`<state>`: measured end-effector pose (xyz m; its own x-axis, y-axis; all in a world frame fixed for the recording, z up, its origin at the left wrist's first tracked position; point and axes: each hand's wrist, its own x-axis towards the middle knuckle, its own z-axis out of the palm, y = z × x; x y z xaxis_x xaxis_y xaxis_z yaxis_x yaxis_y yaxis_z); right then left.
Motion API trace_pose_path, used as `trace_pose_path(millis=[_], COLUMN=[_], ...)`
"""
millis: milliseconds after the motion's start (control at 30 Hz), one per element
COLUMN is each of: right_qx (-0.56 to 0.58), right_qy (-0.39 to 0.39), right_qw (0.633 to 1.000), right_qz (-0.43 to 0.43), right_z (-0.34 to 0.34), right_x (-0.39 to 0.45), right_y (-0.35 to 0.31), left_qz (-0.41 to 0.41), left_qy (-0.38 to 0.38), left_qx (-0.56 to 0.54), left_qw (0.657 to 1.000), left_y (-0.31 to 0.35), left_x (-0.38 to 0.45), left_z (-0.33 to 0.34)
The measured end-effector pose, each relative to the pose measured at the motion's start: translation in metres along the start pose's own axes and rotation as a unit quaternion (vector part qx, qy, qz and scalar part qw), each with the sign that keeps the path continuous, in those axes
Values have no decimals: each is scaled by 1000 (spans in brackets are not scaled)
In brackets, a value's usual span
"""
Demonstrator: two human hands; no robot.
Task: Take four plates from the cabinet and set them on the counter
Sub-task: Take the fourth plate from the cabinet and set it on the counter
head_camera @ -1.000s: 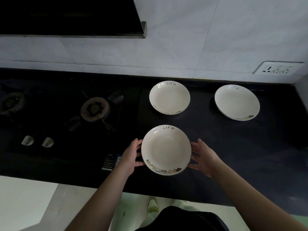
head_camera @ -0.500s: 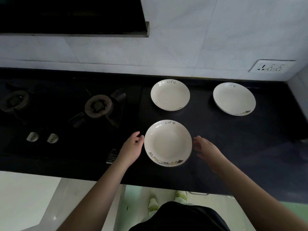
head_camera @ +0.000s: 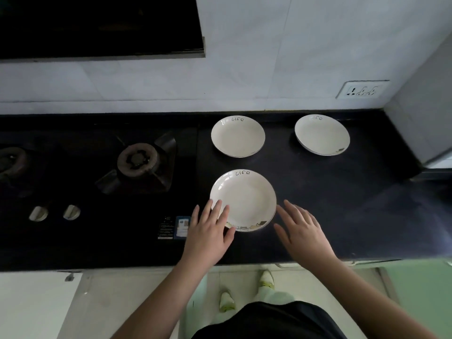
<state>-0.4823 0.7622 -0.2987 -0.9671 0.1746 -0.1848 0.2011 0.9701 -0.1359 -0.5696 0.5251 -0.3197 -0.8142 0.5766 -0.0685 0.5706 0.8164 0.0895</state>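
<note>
Head view takes in a black counter (head_camera: 342,204) with bare room along its right side and front edge, and a gas hob (head_camera: 137,160) set into its left part. Three white plates lettered "life" lie apart: rear middle plate (head_camera: 238,137), rear right plate (head_camera: 322,135), and front plate (head_camera: 243,200) near the front edge. Left hand (head_camera: 208,231) lies with straight fingers over the front plate's left rim, right hand (head_camera: 302,231) spread just beside it, holding nothing.
</note>
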Motion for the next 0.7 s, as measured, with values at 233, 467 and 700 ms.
trace_pose_path(millis=[233,467,700], right_qx=[-50,-59,-48], right_qy=[15,13,20], right_qw=[999,998,998], right_qz=[-3,-23,-38], right_z=[0,6,20], right_x=[-37,-83,-166], right_y=[3,21,65], left_qz=[21,-2,-49], left_qy=[28,32,22], left_qx=[7,29,-4], left_qw=[999,999,999], left_y=[16,58,130], left_x=[-21,-66,-139], left_z=[-12,-16,-1])
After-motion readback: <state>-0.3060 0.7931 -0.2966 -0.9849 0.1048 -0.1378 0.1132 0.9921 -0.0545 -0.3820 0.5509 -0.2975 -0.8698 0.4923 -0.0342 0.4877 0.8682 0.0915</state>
